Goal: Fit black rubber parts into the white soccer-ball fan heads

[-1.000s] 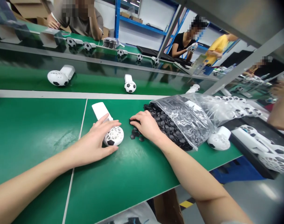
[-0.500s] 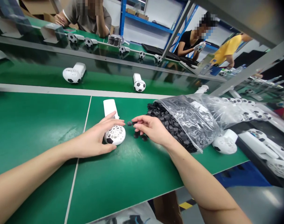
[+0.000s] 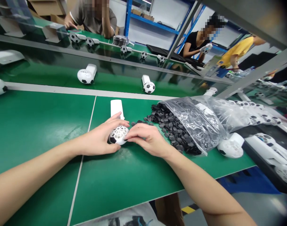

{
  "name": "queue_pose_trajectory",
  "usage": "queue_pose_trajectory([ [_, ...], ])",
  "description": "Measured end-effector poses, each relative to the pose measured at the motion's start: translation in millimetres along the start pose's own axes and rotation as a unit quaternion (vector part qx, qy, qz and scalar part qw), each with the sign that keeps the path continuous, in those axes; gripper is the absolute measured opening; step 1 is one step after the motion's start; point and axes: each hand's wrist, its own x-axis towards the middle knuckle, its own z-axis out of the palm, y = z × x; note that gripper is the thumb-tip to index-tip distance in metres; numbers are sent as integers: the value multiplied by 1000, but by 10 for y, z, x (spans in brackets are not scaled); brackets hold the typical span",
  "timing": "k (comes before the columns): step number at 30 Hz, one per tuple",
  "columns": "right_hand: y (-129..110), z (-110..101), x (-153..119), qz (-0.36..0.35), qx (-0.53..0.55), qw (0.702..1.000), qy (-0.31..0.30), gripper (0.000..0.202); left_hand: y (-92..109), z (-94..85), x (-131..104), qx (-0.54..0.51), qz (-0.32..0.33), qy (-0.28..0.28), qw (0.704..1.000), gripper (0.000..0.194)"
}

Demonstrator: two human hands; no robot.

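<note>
Lying on green table | white soccer-ball housing: open lattice top, black patch lower left, oblong handle | left hand steadying it between thumb and fingers | right hand pinching black piece at its edge

1. Your head view looks from above, facing forward and down across the tabletop.
2. Your left hand, at 8 o'clock, and right hand, at 6, lie close.
3. Well beyond, toward 12 o'clock, stands the blue shelf.
</note>
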Motion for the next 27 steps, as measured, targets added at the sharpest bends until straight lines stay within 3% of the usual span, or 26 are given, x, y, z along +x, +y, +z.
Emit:
queue_pose_trajectory([
  [3,28,58,20,0,17,1000,24,10,42,38,14,-13,-17,32,999,43],
  [6,72,93,39,43,46,997,49,5,64,83,23,-21,-23,53,998,34],
  [11,130,138,69,137,118,982,45,21,60,121,36,-22,-15,68,997,29],
  [16,179,118,101,163,113,979,52,16,53,87,44,-24,-16,53,998,32],
  [20,274,6,104,207,-31,974,86,7,18,97,29,-14,-44,83,996,40],
  [24,323,-47,87,197,-198,960,11,15,-45,127,32,22,-96,157,983,56],
  [27,312,-12,106,195,-252,948,-7,16,-72,76,41,11,-143,162,976,63],
])
